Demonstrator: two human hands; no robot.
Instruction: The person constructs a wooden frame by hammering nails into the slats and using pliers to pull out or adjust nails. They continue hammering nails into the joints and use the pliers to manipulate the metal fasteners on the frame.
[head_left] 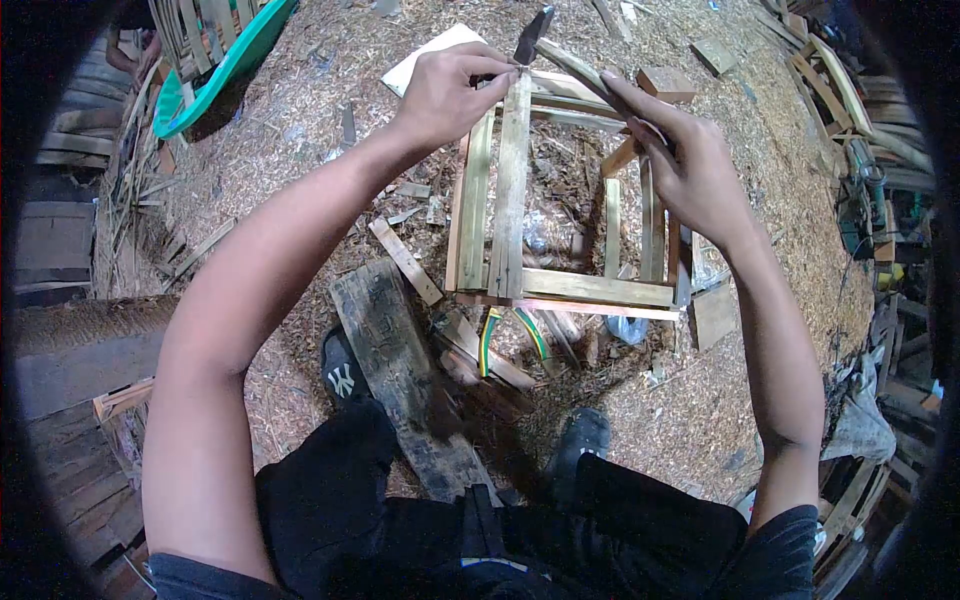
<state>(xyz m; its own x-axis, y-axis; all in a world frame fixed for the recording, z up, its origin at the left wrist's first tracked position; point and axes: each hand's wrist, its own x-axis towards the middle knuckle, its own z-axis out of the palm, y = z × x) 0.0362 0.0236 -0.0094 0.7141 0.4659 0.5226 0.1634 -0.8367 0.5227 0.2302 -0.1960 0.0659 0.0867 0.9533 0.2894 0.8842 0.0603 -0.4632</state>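
A wooden slat frame [509, 190] stands in front of me. My right hand [688, 165] is wrapped round the wooden handle of a hammer [570, 65], whose dark head is over the frame's far end. Beside the hammer head, my left hand [452, 92] pinches at the top of the long slat; whatever is between its fingertips is too small to make out. An old thick plank [392, 350] lies between my feet and the frame.
Wood shavings cover the ground [290, 200]. A green curved object [222, 85] and stacked slats are at the upper left. A short wood block [665, 84] lies beyond the frame. A power tool [865, 185] sits at the right. Part of another person [128, 55] shows far left.
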